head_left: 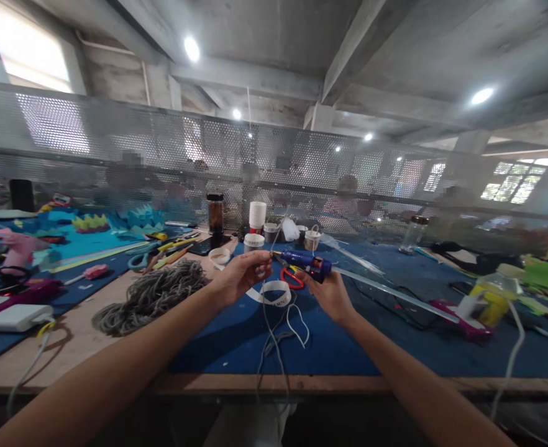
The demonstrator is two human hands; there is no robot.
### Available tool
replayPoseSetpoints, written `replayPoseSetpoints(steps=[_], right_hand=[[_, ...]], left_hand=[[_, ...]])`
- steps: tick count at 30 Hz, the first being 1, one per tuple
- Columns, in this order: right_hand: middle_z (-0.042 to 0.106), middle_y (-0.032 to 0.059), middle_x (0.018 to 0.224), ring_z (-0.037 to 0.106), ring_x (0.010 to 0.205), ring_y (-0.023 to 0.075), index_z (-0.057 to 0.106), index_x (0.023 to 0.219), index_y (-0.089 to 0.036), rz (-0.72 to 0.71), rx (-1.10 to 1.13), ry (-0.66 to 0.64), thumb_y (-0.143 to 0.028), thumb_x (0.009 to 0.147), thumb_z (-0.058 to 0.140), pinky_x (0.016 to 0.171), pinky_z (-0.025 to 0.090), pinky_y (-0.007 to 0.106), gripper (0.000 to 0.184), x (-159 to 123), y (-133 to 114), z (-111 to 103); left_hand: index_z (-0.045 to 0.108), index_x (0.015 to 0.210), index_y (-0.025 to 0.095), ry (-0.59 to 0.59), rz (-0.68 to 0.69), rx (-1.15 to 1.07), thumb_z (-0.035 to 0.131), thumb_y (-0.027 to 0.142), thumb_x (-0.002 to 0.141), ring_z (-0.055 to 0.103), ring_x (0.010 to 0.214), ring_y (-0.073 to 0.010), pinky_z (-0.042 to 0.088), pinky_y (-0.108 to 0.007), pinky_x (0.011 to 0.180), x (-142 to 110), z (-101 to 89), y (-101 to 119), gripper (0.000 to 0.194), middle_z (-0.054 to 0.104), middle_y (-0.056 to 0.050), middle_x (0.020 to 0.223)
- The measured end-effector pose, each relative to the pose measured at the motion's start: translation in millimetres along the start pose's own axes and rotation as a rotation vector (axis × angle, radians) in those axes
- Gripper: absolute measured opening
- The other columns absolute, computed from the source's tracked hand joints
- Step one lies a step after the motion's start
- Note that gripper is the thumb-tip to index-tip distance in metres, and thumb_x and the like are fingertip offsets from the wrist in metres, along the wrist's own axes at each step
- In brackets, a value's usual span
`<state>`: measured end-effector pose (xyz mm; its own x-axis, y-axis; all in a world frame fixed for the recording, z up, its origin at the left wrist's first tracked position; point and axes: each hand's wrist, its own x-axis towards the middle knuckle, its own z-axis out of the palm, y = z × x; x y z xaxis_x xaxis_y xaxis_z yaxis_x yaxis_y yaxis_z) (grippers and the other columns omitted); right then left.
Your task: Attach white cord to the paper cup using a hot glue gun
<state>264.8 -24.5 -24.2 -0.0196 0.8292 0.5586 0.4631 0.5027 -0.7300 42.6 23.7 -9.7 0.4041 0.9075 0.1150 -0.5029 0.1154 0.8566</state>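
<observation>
My right hand (pixel 330 295) is wrapped round a blue glue gun (pixel 304 262), whose nozzle points left. A long clear glue stick (pixel 399 293) juts from the gun's back end. My left hand (pixel 248 273) is closed in a pinch at the nozzle tip, on a thin grey cord (pixel 274 347) that hangs down over the table edge. What else its fingertips cover cannot be made out. Below the hands lies a loop of white printed ribbon (pixel 276 301). Behind the gun are red-handled scissors (pixel 291 280).
A heap of grey yarn (pixel 157 295) lies left on the table. Small cups (pixel 254 242) and a brown jar (pixel 215 214) stand at the back. At right are a glass bottle (pixel 414 234) and a yellow-and-clear container (pixel 493 298). A perforated metal screen (pixel 302 161) closes off the far side.
</observation>
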Motion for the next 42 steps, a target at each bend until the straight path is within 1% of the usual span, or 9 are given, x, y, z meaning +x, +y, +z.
replayPoseSetpoints(steps=[2,5,9,13,21,26,29,36,42], right_hand=[[0.057,-0.0006,0.056,0.055,0.057,0.0173,0.069,0.086,-0.016,0.006,0.003,-0.003,-0.059,0.080,0.064,0.054,0.042,0.027,0.044,-0.2,-1.3,-0.1],[0.055,-0.0006,0.053,0.054,0.055,0.0181,0.068,0.080,-0.017,0.015,0.017,-0.005,-0.061,0.078,0.064,0.052,0.041,0.028,0.044,-0.6,-4.3,0.1],[0.055,-0.0009,0.053,0.052,0.053,0.0175,0.067,0.084,-0.018,0.012,0.023,-0.008,-0.060,0.079,0.063,0.049,0.040,0.028,0.043,-0.6,-4.4,0.7],[0.055,-0.0009,0.053,0.053,0.053,0.0172,0.067,0.088,-0.017,0.006,0.002,-0.012,-0.059,0.080,0.063,0.050,0.039,0.027,0.043,-0.3,-1.9,0.4],[0.057,-0.0017,0.060,0.053,0.056,0.0157,0.060,0.086,-0.018,0.010,0.038,-0.007,-0.056,0.079,0.066,0.052,0.040,0.026,0.040,-1.6,-0.7,2.0],[0.060,-0.0008,0.064,0.055,0.058,0.0161,0.059,0.088,-0.018,0.009,0.059,-0.007,-0.057,0.079,0.065,0.052,0.042,0.026,0.041,-1.7,0.9,3.8],[0.063,0.0008,0.070,0.056,0.061,0.0161,0.059,0.088,-0.018,-0.008,0.062,-0.005,-0.056,0.079,0.065,0.055,0.044,0.026,0.039,-1.7,-0.7,3.7],[0.063,0.0016,0.072,0.057,0.065,0.0174,0.059,0.086,-0.018,-0.062,0.011,0.039,-0.056,0.081,0.064,0.062,0.045,0.028,0.038,-1.1,3.5,5.4],[0.060,0.0006,0.071,0.054,0.062,0.0164,0.056,0.083,-0.019,-0.095,-0.067,0.060,-0.058,0.082,0.062,0.060,0.042,0.027,0.039,-0.6,8.4,5.3]], left_hand=[[0.070,0.085,0.012,0.013,-0.006,0.001,0.072,0.015,0.077,0.061,0.063,-0.0082,0.056,-0.021,0.075,-0.3,0.9,0.2,0.009,0.067,-0.002,0.074],[0.070,0.085,0.012,0.001,-0.003,0.000,0.072,0.014,0.077,0.061,0.064,-0.0081,0.056,-0.022,0.076,-0.6,1.6,0.0,0.008,0.068,-0.002,0.075],[0.070,0.084,0.012,0.003,-0.006,-0.007,0.071,0.013,0.077,0.062,0.064,-0.0087,0.055,-0.022,0.076,-1.6,2.7,-0.1,0.007,0.068,-0.003,0.074],[0.070,0.082,0.012,0.002,-0.004,-0.001,0.072,0.013,0.077,0.061,0.062,-0.0085,0.055,-0.021,0.074,-2.9,5.0,0.8,0.005,0.068,-0.003,0.074],[0.070,0.083,0.012,0.017,0.013,0.035,0.074,0.014,0.075,0.063,0.067,-0.0097,0.055,-0.022,0.076,-1.7,1.4,-0.5,0.009,0.069,-0.003,0.075],[0.070,0.080,0.012,0.016,0.022,0.056,0.075,0.016,0.075,0.064,0.067,-0.0099,0.055,-0.023,0.075,-0.8,0.4,-1.1,0.008,0.069,-0.003,0.074],[0.070,0.080,0.012,0.012,0.015,0.064,0.075,0.016,0.075,0.064,0.067,-0.0104,0.055,-0.023,0.074,-0.8,1.0,-1.1,0.009,0.069,-0.003,0.073],[0.070,0.084,0.013,0.018,0.007,0.081,0.074,0.017,0.076,0.066,0.067,-0.0116,0.055,-0.023,0.074,-0.8,-0.7,-2.5,0.010,0.070,-0.004,0.073],[0.070,0.082,0.011,0.051,0.006,0.092,0.075,0.016,0.074,0.065,0.066,-0.0106,0.055,-0.023,0.075,-2.4,3.1,-0.3,0.010,0.069,-0.003,0.073]])
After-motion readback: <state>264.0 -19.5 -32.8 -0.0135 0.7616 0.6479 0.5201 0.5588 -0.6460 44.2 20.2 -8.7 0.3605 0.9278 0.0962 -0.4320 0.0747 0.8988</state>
